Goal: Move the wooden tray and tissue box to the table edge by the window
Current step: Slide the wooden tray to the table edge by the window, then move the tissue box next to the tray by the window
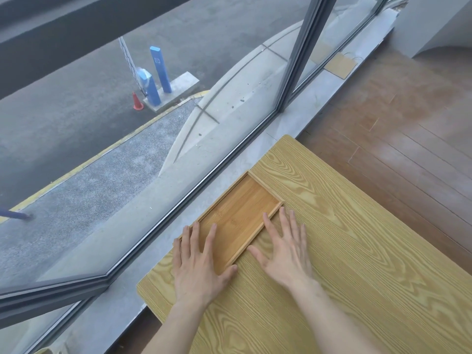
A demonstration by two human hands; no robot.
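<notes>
A flat rectangular wooden tray point(237, 213) lies on the light wood-grain table point(344, 251), along the table edge that faces the window. My left hand point(196, 267) lies flat with spread fingers over the tray's near end, its thumb against the near corner. My right hand point(286, 249) rests flat on the table beside the tray's long inner rim, with the fingertips touching that rim. Neither hand grips anything. The tray holds nothing. No tissue box is in view.
A grey concrete sill point(229, 180) and a dark window frame point(293, 60) run close along the table's left edge. Brown wooden floor point(408, 123) lies beyond the table's far edge. A flat brown paper bag point(342, 65) rests on the sill far away.
</notes>
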